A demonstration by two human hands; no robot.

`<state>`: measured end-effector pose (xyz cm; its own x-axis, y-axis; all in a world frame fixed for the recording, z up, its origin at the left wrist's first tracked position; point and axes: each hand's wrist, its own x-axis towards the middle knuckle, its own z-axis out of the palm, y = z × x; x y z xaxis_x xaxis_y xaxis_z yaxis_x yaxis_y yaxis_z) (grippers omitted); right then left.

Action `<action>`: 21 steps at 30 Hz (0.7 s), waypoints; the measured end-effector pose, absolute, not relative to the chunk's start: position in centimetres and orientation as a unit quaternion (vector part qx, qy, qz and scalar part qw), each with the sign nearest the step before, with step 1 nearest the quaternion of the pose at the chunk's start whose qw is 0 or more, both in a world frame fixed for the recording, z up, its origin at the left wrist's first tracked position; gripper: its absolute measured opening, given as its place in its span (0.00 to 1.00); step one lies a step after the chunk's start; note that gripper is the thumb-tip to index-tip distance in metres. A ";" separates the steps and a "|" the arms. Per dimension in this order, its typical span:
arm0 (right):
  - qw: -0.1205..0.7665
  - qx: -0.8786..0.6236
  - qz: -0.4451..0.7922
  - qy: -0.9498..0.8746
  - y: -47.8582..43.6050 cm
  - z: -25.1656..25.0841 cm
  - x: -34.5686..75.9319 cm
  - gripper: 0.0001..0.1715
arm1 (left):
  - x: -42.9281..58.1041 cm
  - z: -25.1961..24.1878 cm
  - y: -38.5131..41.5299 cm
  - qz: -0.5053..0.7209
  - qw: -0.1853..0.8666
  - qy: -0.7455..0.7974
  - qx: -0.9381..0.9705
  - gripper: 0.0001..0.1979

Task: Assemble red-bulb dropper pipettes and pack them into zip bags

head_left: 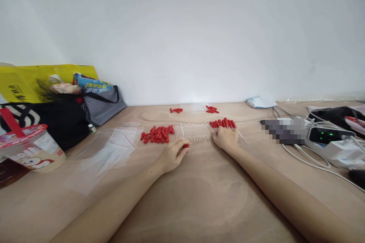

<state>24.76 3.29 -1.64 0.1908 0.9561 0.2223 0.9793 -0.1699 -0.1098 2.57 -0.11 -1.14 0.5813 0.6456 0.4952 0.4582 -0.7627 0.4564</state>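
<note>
The left hand's [172, 156] fingers pinch a red piece [186, 145] right of the red pile [158, 134], while the right hand [226, 139], its hold impossible to tell, meets the red-tipped sticks' [223, 123] near edge, open surface [196, 197] stretching nearer.

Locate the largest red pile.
In the head view, the red pile lies left of centre, between the plastic bags and white sticks, beyond the left hand.

Yellow bag [24, 83], 10 o'clock: dark characters, seemingly Chinese. Blue packet [94, 82], 11 o'clock: yellow and white characters. Drink cup [42, 155], 10 o'clock: pale lettering. No wording legible.
</note>
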 end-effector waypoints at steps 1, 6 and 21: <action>0.112 -0.764 -0.048 -0.634 3.3 -1.6 24.8 0.19 | 2.6 -1.1 -0.1 0.336 0.159 0.327 0.869 0.06; 0.097 -0.769 -0.041 -0.631 3.3 -1.6 24.8 0.19 | 2.2 -1.1 -0.1 0.291 0.187 0.347 0.871 0.03; 0.228 -0.733 -0.087 -0.635 2.9 -2.8 26.2 0.15 | 2.2 -1.4 0.5 0.287 0.137 0.379 0.869 0.10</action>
